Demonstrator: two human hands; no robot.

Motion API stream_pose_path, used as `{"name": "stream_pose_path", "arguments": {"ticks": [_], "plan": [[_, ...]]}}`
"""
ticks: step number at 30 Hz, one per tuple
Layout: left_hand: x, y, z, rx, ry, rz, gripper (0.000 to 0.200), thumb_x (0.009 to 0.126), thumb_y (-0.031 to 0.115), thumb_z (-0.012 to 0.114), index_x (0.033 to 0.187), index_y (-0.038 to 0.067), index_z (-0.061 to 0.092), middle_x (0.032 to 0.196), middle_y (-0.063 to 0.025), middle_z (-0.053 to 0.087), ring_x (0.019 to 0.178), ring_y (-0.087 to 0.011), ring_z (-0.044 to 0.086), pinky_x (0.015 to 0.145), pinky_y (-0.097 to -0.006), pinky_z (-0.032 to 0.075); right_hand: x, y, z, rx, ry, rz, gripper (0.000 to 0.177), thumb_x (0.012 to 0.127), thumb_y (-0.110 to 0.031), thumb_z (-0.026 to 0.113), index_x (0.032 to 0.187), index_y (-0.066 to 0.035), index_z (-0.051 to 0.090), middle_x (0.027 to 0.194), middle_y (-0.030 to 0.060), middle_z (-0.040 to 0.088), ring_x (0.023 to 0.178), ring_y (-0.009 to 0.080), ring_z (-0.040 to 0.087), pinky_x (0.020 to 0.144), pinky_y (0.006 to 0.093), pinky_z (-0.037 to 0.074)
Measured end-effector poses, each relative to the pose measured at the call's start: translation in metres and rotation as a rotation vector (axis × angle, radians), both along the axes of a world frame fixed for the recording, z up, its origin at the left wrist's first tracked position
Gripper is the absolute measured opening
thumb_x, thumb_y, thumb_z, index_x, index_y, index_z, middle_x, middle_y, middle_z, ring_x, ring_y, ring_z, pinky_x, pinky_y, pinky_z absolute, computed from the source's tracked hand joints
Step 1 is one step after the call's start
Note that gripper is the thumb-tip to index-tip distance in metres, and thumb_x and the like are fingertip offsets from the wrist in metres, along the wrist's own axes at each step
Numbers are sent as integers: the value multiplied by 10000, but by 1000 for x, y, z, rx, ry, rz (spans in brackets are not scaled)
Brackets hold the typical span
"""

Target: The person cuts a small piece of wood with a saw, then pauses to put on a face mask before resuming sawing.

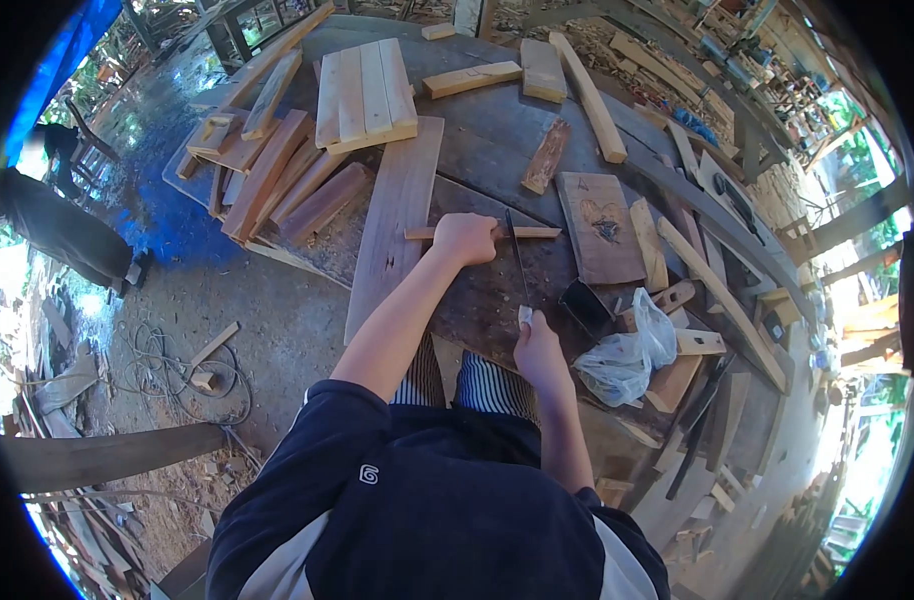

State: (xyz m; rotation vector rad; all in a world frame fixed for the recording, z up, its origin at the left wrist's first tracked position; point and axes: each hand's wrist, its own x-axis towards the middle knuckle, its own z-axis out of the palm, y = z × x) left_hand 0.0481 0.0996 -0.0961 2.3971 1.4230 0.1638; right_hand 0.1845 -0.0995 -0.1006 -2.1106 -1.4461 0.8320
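My left hand [465, 240] is closed over a thin wooden strip [539, 233], pressing it across the edge of a long plank [395, 215] on the workbench [477, 290]. One end of the strip sticks out on each side of the fist. In my closed right hand [541, 352] is the pale handle of a tool with a narrow dark blade [519, 262]; whether it is a saw or a file I cannot make out. Its blade points away from me and crosses the strip just right of my left fingers.
Wooden boards [367, 92] and several wood pieces [287, 185] are stacked at the left. A board with a dark pattern [602, 228], a plastic bag [632, 350] and a dark box-like object [585, 308] lie at the right. A person's leg [72, 235] shows far left.
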Motion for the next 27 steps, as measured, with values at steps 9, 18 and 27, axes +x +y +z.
{"name": "stream_pose_path", "arguments": {"ticks": [9, 18, 27], "plan": [[-1, -5, -6, 22, -32, -42, 220, 874, 292, 550, 930, 122, 678, 899, -131, 715, 891, -321, 689, 768, -478, 520, -5, 90, -1, -24, -107, 37, 270, 1007, -248, 393, 1129, -24, 481, 1068, 347, 624, 1007, 527, 601, 874, 580, 478], [2, -10, -4, 31, -19, -27, 234, 882, 305, 549, 908, 112, 680, 881, -142, 712, 881, -328, 689, 759, -481, 521, 3, -15, 19, -107, 7, -12, 250, 999, -187, 450, 1130, 22, 495, 1015, 353, 624, 1010, 536, 579, 825, 546, 481], [4, -6, -4, 30, 9, -24, 270, 893, 333, 538, 919, 107, 683, 906, -137, 715, 896, -331, 687, 779, -480, 524, 1, 82, -7, -36, -72, 43, 239, 990, -205, 433, 1128, -18, 487, 1052, 354, 624, 1016, 522, 598, 849, 571, 490]]}}
